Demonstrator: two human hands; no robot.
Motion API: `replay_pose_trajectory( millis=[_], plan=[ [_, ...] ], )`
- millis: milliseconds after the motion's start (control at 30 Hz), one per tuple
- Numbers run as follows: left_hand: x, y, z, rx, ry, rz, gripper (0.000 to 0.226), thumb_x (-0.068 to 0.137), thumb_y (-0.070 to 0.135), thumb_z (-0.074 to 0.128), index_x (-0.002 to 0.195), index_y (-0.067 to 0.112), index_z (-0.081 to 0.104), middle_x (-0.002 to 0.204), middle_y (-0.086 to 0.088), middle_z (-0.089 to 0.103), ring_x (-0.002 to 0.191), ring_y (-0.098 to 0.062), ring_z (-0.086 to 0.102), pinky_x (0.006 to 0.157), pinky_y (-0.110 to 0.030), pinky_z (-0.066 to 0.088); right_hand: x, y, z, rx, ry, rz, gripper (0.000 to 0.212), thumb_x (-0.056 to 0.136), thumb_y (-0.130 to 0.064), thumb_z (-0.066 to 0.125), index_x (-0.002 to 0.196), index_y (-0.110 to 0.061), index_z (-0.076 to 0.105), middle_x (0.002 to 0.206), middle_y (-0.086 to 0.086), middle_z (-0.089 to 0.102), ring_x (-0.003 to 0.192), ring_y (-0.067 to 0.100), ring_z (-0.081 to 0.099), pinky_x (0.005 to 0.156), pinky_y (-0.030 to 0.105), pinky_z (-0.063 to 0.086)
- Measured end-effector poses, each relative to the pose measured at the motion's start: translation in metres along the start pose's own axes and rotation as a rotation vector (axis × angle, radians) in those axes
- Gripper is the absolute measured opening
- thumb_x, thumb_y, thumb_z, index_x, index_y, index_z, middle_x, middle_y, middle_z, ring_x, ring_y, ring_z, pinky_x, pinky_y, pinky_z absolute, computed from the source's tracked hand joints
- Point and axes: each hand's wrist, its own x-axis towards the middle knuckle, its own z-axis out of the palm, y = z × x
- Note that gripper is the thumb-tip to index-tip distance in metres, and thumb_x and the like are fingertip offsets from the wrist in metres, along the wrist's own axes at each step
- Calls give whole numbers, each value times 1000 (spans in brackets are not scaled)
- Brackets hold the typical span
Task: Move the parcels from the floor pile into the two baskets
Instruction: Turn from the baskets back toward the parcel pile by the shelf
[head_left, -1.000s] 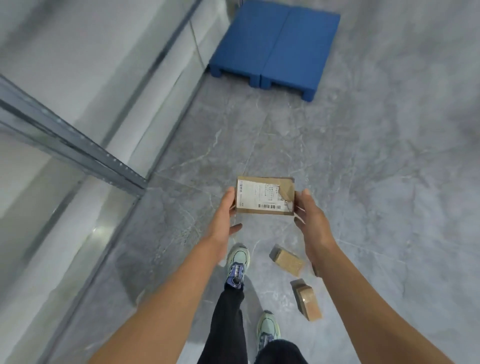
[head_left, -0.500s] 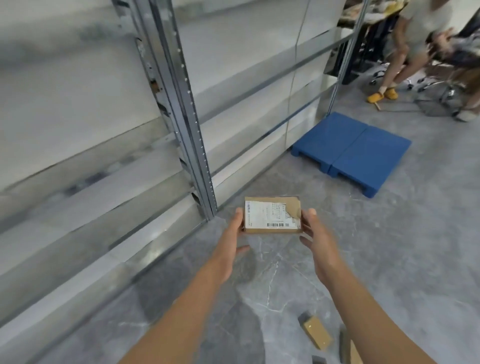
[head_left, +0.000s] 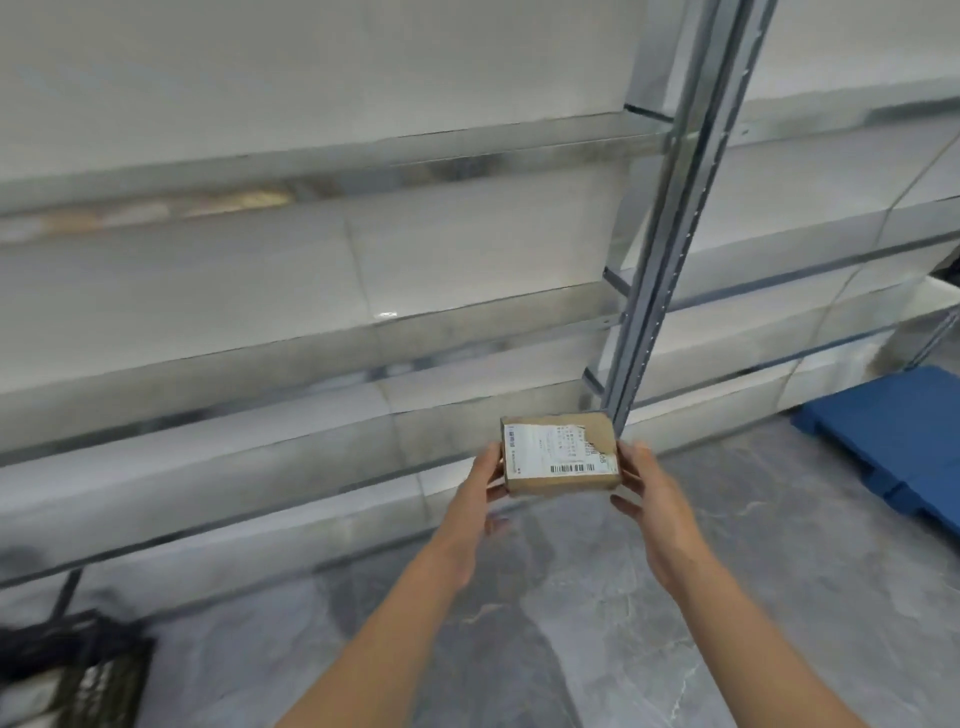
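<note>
Your left hand and right hand are pinching the cardboard parcel by its short ends, holding it in the air before the metal shelving. It is looking light and stiff, so end grips are suiting it. What is appearing to be a dark mesh basket is showing low left, well apart, and a blue pallet is sitting off right.
</note>
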Motion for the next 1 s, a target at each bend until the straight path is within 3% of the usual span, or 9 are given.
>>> replay_pose_trajectory(
  millis=[267, 433, 600, 700, 867, 1000],
  plan=[
    [-45, 4, -147, -117, 234, 55, 45, 105, 63, 34, 129, 43, 67, 129, 19, 69, 122, -7, 62, 106, -46, 49, -18, -6, 155, -58, -244, -28, 41, 111, -43, 36, 120, -29, 73, 115, -8, 76, 120, 18, 62, 107, 47, 49],
    [-78, -11, -212, -191, 402, 73, 56, 98, 72, 36, 131, 40, 67, 132, 16, 69, 123, -10, 62, 103, -45, 50, -35, -1, 231, -131, -445, -40, 45, 112, -45, 32, 113, -31, 75, 106, -12, 79, 115, 15, 65, 108, 48, 48],
    [-116, -21, -249, -295, 587, 58, 44, 104, 66, 32, 120, 43, 66, 122, 23, 68, 120, -7, 60, 96, -38, 52, -48, 3, 290, -202, -645, -32, 44, 110, -45, 34, 107, -32, 77, 104, -13, 79, 115, 16, 65, 107, 48, 48],
    [-135, -27, -264, -321, 682, 60, 44, 105, 66, 31, 121, 45, 67, 121, 25, 69, 122, -6, 60, 102, -41, 50, -52, 8, 324, -234, -752, -20, 42, 109, -45, 38, 109, -30, 77, 105, -10, 79, 117, 18, 66, 108, 48, 49],
    [-153, -33, -281, -392, 864, 57, 49, 106, 63, 30, 132, 40, 64, 127, 17, 68, 121, -7, 59, 82, -31, 47, -51, 21, 375, -306, -934, 14, 44, 109, -50, 37, 111, -32, 77, 110, -11, 79, 120, 15, 64, 111, 50, 48],
    [-161, -39, -292, -443, 976, 59, 42, 105, 66, 30, 119, 48, 65, 123, 19, 68, 118, -6, 60, 89, -34, 49, -50, 28, 408, -348, -1070, 28, 44, 110, -51, 36, 111, -35, 77, 111, -13, 78, 123, 13, 62, 114, 52, 45]
  ],
)
